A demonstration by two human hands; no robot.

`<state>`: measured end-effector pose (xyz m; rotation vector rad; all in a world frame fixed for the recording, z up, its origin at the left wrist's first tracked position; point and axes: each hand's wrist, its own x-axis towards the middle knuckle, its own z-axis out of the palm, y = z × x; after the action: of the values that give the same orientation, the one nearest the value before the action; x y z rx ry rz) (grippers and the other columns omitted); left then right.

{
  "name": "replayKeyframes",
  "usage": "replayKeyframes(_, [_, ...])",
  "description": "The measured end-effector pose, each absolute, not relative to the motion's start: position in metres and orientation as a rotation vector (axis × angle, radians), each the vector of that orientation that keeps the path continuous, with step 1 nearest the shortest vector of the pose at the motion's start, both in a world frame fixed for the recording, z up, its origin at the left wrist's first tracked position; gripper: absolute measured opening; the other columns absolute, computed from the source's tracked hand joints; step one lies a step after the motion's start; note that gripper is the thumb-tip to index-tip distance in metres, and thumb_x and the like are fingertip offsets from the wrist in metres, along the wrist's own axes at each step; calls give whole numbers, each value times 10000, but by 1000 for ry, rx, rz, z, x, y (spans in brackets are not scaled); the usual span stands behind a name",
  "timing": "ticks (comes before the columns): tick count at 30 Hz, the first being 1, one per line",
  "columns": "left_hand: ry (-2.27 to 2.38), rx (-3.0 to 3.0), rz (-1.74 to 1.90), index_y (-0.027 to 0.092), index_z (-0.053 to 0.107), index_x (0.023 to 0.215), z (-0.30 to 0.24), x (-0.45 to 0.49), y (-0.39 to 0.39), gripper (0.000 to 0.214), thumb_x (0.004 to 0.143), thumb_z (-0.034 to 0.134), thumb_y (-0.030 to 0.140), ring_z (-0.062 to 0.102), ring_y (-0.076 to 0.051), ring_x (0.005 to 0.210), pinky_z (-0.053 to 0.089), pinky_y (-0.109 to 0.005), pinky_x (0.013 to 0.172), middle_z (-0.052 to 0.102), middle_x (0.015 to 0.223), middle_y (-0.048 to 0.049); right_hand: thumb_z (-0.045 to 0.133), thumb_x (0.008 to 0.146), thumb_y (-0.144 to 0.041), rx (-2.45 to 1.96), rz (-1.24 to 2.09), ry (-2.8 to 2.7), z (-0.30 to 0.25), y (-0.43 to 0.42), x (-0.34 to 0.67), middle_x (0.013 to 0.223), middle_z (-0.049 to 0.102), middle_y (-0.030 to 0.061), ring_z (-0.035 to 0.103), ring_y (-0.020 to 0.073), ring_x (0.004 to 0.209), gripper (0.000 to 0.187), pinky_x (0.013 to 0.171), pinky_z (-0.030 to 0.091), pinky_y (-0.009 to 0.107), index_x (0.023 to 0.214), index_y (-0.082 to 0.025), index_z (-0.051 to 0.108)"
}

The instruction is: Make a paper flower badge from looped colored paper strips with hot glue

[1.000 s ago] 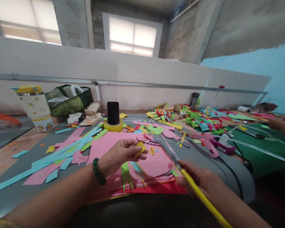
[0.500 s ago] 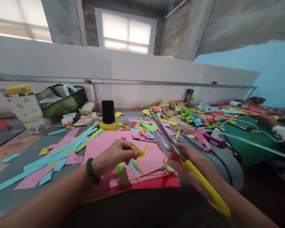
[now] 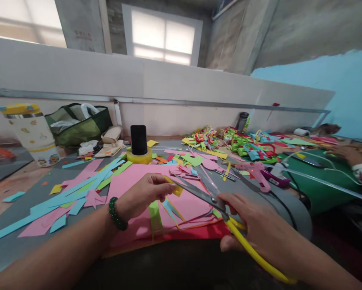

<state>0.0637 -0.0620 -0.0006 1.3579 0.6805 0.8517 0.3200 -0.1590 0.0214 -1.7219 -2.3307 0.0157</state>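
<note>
Between thumb and fingers, my left hand point(image 3: 153, 187) pinches a small piece of yellow paper point(image 3: 177, 190). Yellow-handled scissors point(image 3: 212, 198) are in my right hand point(image 3: 253, 221), their blades parted and pointing left toward that paper. One blade tip reaches close to the yellow piece; I cannot tell whether it touches. Beneath both hands lies a stack of pink paper sheets point(image 3: 132, 177) with a red sheet point(image 3: 201, 232) under it. Green strips point(image 3: 155, 217) and blue strips point(image 3: 171, 210) rest on the stack near my left hand.
Blue paper strips point(image 3: 78, 191) spread over the left of the table. A phone point(image 3: 139, 139) stands on a yellow tape roll point(image 3: 140, 158). A pink glue gun point(image 3: 261, 177) with a cable sits right, and a co-worker's hand point(image 3: 345, 153) is at far right. A tumbler point(image 3: 32, 135) stands left.
The scissors have swung from pointing up and away to pointing left, with their blades now parted near the yellow paper. My left hand has barely moved and keeps its pinch.
</note>
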Motion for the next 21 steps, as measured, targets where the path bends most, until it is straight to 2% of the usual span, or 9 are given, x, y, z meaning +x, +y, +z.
replayKeyframes(7, [716, 1377, 839, 175, 766, 723, -4, 64, -59, 143, 671, 775, 308, 468, -83, 570, 349, -221, 554, 655, 667, -11, 718, 649, -648, -1804, -59, -2297, 18, -164, 318, 1056, 683, 76, 673, 295, 818, 687, 700, 531, 392, 1200, -249, 621])
replayKeyframes(13, [708, 1388, 832, 178, 768, 718, -2, 64, -60, 150, 686, 770, 325, 475, -92, 598, 352, -225, 568, 679, 707, -24, 760, 648, -574, -1800, 6, -2267, 19, -164, 317, 964, 726, 28, 684, 256, 751, 593, 620, 513, 320, 1146, -271, 652])
replayKeyframes(18, [704, 1371, 822, 173, 770, 751, -3, 64, -60, 184, 687, 784, 345, 482, -86, 619, 361, -213, 575, 670, 729, -20, 693, 711, -607, -1780, 30, -2233, 14, -160, 322, 863, 746, 38, 684, 242, 698, 554, 604, 514, 306, 1140, -256, 672])
replayKeyframes(21, [683, 1335, 830, 159, 765, 756, -2, 64, -60, 221, 668, 804, 357, 481, -73, 606, 359, -202, 561, 657, 723, -16, 598, 792, -597, -1846, -38, -2169, 15, -155, 334, 923, 746, 85, 696, 271, 747, 544, 628, 528, 333, 1166, -206, 658])
